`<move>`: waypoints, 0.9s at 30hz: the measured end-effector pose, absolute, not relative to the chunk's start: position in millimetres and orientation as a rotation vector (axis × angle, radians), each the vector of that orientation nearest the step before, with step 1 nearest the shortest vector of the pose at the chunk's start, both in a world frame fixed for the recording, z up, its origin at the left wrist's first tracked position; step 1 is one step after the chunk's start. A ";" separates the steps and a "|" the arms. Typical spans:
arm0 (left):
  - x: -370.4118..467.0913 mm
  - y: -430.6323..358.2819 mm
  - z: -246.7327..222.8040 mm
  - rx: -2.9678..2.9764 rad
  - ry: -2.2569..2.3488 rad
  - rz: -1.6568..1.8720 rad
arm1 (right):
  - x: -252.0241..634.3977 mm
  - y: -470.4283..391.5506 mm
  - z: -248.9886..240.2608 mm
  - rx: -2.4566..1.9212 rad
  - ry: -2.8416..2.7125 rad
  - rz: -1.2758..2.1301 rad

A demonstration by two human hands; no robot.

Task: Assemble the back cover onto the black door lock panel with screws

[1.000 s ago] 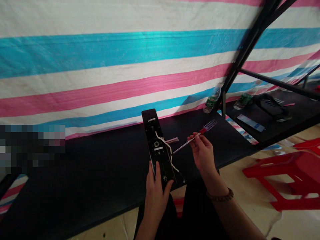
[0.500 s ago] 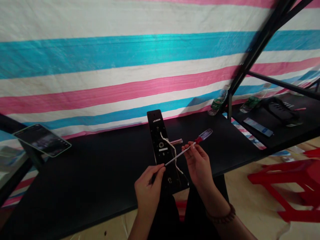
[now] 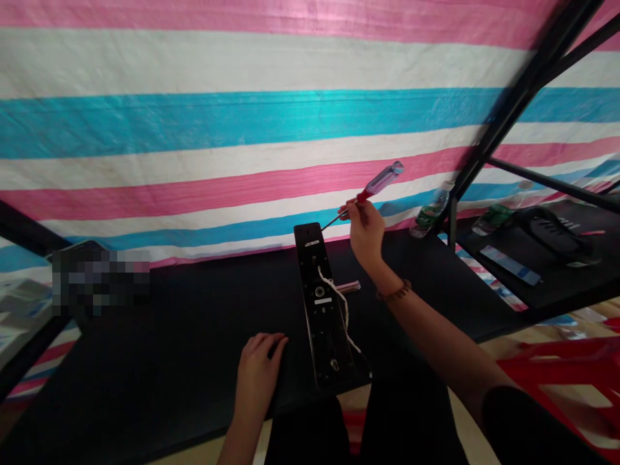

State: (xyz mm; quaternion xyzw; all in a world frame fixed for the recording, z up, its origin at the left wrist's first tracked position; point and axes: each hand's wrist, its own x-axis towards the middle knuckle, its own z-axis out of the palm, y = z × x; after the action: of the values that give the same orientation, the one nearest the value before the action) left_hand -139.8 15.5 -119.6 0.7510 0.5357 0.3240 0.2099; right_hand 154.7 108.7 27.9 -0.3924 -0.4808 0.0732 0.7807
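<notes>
left hand (image 3: 260, 369): lying on the black table (image 3: 194, 349), fingers loosely curled, holding nothing
right hand (image 3: 367, 231): pinching the screwdriver (image 3: 380, 181) by its shaft, tip pointing toward the panel's far end
black panel (image 3: 311, 265): lying on the table between the hands, its white cable (image 3: 345, 309) trailing along the right side

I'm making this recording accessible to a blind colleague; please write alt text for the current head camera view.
A right hand holds a screwdriver by its shaft near the far end of a long black device with a white cable. The left hand rests beside it on a black table, before a striped sheet.
</notes>
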 end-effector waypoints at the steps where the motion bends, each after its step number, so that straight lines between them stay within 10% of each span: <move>1: -140.1 15.6 -121.0 2.080 1.494 0.904 | 156.1 123.7 26.1 -0.869 -1.070 0.151; 27: -45.5 -59.5 -146.2 1.893 1.363 1.280 | 167.8 176.6 12.8 -0.987 -1.267 0.045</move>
State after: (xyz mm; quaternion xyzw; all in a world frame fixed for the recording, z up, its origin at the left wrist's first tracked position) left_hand -45.5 -59.5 -146.2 0.6909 0.4975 0.4672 0.2384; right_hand 167.8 176.6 12.8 -0.4419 -0.5677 0.0204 0.6943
